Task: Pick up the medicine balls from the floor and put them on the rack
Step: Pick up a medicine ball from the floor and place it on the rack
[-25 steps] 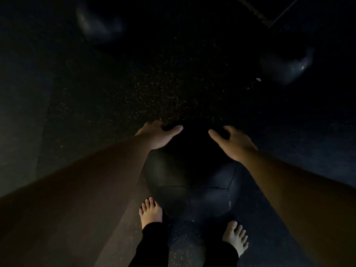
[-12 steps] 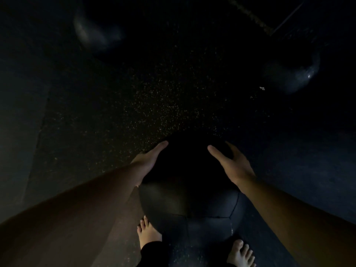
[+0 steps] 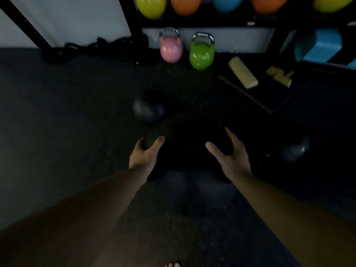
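My left hand [image 3: 143, 158] and right hand [image 3: 232, 159] clasp the black medicine ball [image 3: 185, 149], fingers [image 3: 233, 138] spread and curved round its sides. A second ball [image 3: 149, 109] lies beyond them.

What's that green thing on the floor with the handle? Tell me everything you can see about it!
The green kettlebell has a round, shiny lime-green body with light glinting off it. A silvery metal loop handle sits on top. It stands upright on the dark floor, close to the wall and below the rack. The pink kettlebell stands just to its left, with a small gap between them. Only the floor touches it.
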The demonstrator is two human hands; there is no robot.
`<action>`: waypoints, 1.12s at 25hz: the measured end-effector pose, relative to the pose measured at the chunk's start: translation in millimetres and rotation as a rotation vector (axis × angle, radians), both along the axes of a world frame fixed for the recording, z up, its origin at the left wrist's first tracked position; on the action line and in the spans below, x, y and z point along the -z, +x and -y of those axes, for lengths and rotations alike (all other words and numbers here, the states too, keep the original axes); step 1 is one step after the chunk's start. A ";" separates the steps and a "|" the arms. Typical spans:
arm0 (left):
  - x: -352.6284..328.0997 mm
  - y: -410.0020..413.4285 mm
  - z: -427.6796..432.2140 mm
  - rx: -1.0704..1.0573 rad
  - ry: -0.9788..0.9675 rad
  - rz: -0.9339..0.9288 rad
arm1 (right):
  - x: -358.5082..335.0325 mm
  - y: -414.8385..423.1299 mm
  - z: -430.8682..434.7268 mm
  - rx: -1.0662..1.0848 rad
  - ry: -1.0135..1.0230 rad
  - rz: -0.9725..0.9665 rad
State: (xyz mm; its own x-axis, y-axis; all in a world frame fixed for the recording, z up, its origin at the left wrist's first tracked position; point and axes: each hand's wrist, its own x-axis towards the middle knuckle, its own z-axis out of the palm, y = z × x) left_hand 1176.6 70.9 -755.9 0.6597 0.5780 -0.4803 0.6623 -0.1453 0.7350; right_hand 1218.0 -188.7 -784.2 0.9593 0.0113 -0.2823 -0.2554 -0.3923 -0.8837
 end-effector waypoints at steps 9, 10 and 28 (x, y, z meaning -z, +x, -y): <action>-427.7 99.2 -92.5 -0.068 0.025 0.568 | -430.0 142.7 -99.7 -0.049 0.091 0.528; -478.2 107.3 -101.7 -0.062 0.033 0.617 | -482.1 152.8 -109.0 -0.060 0.112 0.589; -913.2 355.2 -159.6 0.022 0.162 1.173 | -934.5 394.2 -165.8 -0.064 0.187 1.194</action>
